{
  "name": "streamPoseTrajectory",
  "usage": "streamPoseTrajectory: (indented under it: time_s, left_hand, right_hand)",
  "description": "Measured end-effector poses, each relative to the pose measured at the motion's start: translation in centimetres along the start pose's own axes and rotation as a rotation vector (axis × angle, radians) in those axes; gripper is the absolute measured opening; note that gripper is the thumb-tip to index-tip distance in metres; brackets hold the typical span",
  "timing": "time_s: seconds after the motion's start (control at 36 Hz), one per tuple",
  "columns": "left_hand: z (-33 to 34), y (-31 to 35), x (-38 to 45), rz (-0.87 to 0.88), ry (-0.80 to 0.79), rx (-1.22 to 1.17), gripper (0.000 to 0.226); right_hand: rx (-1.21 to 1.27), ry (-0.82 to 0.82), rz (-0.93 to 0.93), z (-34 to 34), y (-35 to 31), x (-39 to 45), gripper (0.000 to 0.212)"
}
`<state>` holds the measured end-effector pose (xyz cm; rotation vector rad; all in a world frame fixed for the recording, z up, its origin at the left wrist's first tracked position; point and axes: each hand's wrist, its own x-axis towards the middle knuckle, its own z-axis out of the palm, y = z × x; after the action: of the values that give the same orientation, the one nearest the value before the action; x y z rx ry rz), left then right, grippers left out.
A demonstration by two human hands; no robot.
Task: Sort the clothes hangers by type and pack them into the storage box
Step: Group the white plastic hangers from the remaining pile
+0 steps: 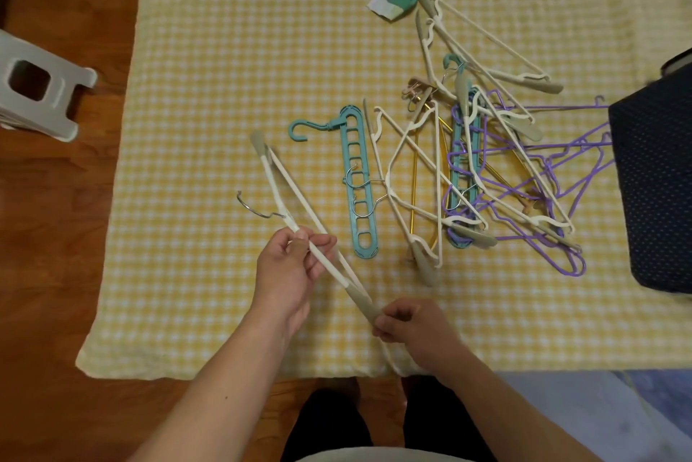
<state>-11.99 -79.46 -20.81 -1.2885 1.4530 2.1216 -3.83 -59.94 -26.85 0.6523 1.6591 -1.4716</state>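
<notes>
1. A yellow checked cloth covers the wooden floor; a grey plastic stool sits at nine o'clock.
2. The left hand and right hand both grip a cream plastic hanger with grey tips at six o'clock.
3. A tangled hanger pile lies at three o'clock; a dark dotted fabric box is cut off.

Yellow-and-white gingham cloth; cream plastic hangers with beige tips; teal slotted multi-hole hanger; purple wire hangers; navy white-dotted fabric box.

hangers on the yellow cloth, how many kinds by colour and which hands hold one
Cream hangers: several in the tangle, plus 1 held by the left hand and right hand
Teal strip hangers: 2
Purple wire hangers: tangled, count unclear
Gold hangers: at least 1
Total: 4 colours; full number cannot be told from the pile
</notes>
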Motion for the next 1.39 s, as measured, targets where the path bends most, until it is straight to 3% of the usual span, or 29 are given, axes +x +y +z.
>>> streamPoseTrajectory:
  time_s: [0.14,0.28,0.44,0.61,0.75,0.83,0.97,1.14,1.22,1.39]
  left_hand:
    - [0.4,-0.3,-0.3,-0.001,-0.040,0.109,0.022]
    - [0.0,-0.9,-0.7,-0.022,-0.108,0.192,0.018]
    - [-1.1,-1.2,-1.0,-0.018,-0.160,0.297,0.035]
    - [-2.3,-0.9,-1.4,-0.053,-0.157,0.311,0.023]
    - [-3.1,-0.3,-1.6,-0.038,-0.126,0.293,0.021]
    - [-3.7,0.3,-1.7,-0.034,-0.117,0.285,0.019]
    - [-4.7,1.0,-1.8,-0.044,-0.136,0.278,0.010]
    - [-4.9,0.8,-1.8,-0.078,-0.151,0.222,0.018]
    - [-4.5,0.4,-1.8,-0.076,-0.165,0.218,0.019]
    - [-2.9,0.1,-1.5,-0.097,-0.194,0.190,0.023]
  right_hand:
    - [0.027,-0.041,0.079,0.0,0.7,0.1,0.006]
    - [-0.230,-0.129,0.110,-0.9,1.2,0.7,0.010]
    - [-0.258,0.090,0.115,-2.6,0.5,2.0,0.012]
    - [-0.600,0.427,-0.027,-3.9,-1.0,3.5,0.019]
    - [-0.868,0.474,-0.183,-3.5,-2.4,6.6,0.021]
    - [-1.015,0.488,-0.144,-3.3,-3.1,8.7,0.035]
    - [-1.137,0.489,-0.089,-3.6,-3.5,10.3,0.027]
    - [-1.022,0.534,-0.121,-3.9,-3.4,7.3,0.014]
    - [-0.919,0.526,-0.155,-4.1,-2.5,3.9,0.019]
    - [-0.743,0.343,-0.322,-3.9,-0.8,-1.0,0.015]
